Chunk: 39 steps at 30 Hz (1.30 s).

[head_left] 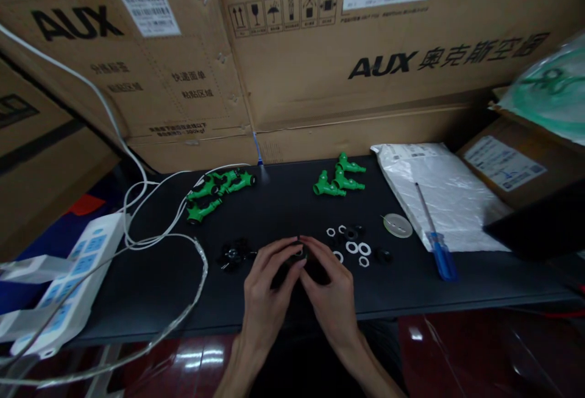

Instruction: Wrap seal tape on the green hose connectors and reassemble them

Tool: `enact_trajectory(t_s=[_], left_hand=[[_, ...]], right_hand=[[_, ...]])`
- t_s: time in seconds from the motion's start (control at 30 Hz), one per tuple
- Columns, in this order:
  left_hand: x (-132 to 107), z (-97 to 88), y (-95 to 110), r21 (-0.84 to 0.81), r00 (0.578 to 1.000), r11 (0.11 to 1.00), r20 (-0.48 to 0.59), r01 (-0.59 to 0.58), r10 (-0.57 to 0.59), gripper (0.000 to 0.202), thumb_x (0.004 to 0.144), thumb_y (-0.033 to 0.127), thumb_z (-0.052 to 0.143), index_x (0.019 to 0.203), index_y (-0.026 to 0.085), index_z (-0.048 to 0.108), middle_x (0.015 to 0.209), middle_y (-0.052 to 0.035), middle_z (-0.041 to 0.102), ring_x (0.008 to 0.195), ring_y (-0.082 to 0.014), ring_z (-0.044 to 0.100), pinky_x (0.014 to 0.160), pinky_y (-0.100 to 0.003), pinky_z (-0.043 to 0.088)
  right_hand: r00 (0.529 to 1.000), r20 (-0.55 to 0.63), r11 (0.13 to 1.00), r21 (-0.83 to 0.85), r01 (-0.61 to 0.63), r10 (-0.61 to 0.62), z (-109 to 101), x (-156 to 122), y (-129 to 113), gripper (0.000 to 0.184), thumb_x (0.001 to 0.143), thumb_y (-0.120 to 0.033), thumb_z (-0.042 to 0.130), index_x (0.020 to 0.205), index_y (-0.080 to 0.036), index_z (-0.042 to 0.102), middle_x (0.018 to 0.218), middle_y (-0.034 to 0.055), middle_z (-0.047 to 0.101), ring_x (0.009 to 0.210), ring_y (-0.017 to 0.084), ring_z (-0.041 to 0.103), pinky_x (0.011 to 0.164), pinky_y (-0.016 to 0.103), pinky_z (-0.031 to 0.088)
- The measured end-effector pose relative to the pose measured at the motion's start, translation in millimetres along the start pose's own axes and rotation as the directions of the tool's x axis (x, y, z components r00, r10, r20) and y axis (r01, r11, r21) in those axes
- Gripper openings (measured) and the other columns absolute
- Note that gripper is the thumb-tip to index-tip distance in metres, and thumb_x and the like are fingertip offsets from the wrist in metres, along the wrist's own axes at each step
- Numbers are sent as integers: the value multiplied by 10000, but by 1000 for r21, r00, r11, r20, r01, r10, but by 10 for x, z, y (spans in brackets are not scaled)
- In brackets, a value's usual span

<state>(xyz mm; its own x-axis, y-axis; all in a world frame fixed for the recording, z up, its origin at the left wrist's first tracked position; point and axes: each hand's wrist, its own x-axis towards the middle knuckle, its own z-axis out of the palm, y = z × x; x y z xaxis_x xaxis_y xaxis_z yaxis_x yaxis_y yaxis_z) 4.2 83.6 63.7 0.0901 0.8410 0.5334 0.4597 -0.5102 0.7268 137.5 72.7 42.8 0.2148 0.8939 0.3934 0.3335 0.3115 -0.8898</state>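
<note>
My left hand [269, 276] and my right hand [331, 282] meet above the front of the black table, their fingertips closed around one small dark round part [298, 250]. The fingers cover much of it, so its exact kind is unclear. Just right of my right hand lie white rings [351, 247], paler nut-like rings [331, 232] and black rings [382, 256]. Left of my left hand sits a cluster of small black parts [235, 253]. Farther back are green branched fittings [329, 186] on the right and green fittings with black ends [222, 184] on the left.
A blue-handled screwdriver [441, 255] rests partly on a white plastic package [439, 191]. Near it lies a round pale disc [397, 225]. A white power strip [86, 270] and loose cables [201, 264] occupy the left. Large cardboard boxes [292, 93] stand behind the table.
</note>
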Motion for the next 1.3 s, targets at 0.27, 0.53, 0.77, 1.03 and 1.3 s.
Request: enact_trajectory(t_s=[0.27, 0.53, 0.77, 1.03, 1.3], left_hand=[[-84, 7, -66, -215, 952, 938, -86, 271, -294, 84, 936, 254, 748, 1019, 249, 733, 1184, -45, 791, 1146, -222, 753, 1018, -371, 618], [-26, 21, -38, -405, 871, 800, -16, 443, -490, 170, 888, 363, 776, 960, 218, 727, 1078, -78, 840, 988, -242, 819, 899, -337, 674], [-26, 20, -70, -381, 909, 840, 3, 387, -417, 154, 896, 354, 774, 929, 204, 765, 1070, -81, 820, 991, -226, 805, 888, -322, 672], [-19, 13, -87, -323, 949, 900, -11, 294, -314, 98, 870, 242, 809, 843, 213, 719, 1001, -51, 779, 956, -184, 783, 866, -272, 661], [57, 20, -77, -347, 950, 889, 31, 301, -309, 127, 853, 169, 809, 849, 229, 697, 997, -16, 780, 948, -142, 779, 872, -203, 630]], right_hand=[[996, 25, 970, -227, 87, -84, 47, -44, 13, 319, 966, -167, 650, 1279, -186, 710, 1330, 157, 708, 1199, 287, 709, 998, 440, 625], [988, 19, 696, -707, 121, -153, -1131, 446, 129, 413, 1054, -380, 534, 1317, -106, 697, 1191, 213, 682, 1109, 366, 616, 1016, 575, 527], [993, 108, 537, -841, 68, 44, -1781, 878, 639, 449, 974, -410, 557, 1189, -76, 766, 1043, 261, 605, 968, 431, 541, 852, 637, 499], [979, 131, 713, -701, -21, 158, -1787, 1062, 749, 180, 849, -383, 697, 912, -217, 673, 992, 162, 668, 933, 344, 613, 808, 480, 511], [938, 196, 924, -315, -215, 285, -1597, 1000, 130, 379, 912, -590, 670, 992, -236, 564, 905, 63, 738, 792, 249, 762, 695, 372, 621]])
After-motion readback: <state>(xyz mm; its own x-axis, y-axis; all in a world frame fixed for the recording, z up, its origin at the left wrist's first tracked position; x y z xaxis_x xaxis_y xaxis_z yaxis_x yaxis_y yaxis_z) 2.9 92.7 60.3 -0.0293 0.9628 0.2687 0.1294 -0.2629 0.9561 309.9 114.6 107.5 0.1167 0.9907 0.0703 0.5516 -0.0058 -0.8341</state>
